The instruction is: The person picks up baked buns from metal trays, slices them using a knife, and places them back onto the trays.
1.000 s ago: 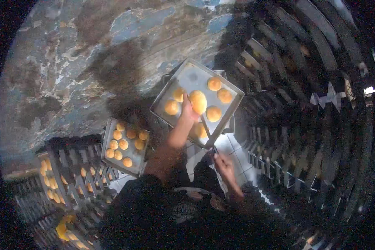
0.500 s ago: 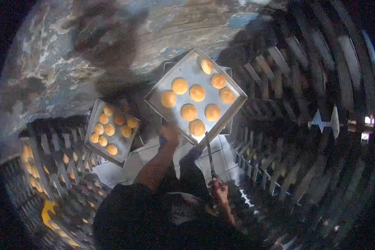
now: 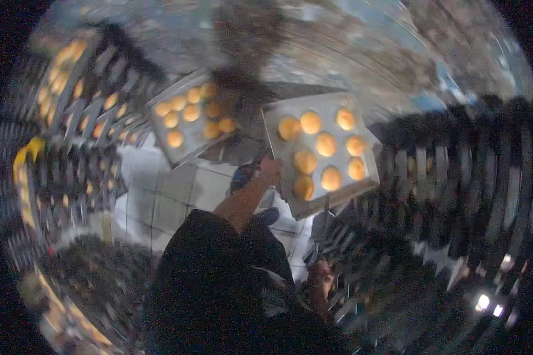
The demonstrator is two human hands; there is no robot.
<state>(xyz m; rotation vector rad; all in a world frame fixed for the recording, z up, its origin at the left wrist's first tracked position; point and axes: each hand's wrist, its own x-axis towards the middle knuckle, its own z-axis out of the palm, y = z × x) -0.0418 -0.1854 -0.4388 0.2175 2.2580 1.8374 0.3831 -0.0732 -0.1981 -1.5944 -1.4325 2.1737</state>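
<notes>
My left hand (image 3: 270, 168) is closed on the left edge of a metal baking tray (image 3: 328, 123). Several round golden buns (image 3: 326, 144) lie spread over that tray, which is held out in front of me. Lower down, my right hand (image 3: 321, 278) is wrapped round the handle of a long thin tool (image 3: 326, 225). The tool points up towards the tray's near edge; blur hides its exact kind and whether its tip touches the tray.
A second tray (image 3: 189, 131) of buns is to the left. Racks with more buns (image 3: 109, 102) stand at far left, and dark slatted racks (image 3: 456, 177) at right. Pale floor tiles (image 3: 166, 195) show below. A mottled surface (image 3: 349, 59) spans the top.
My view has swung, blurring the surroundings. The held tray now sits further right in view and turned, its sides nearly upright. The second tray appears higher and nearer to it. Both hands keep their holds.
</notes>
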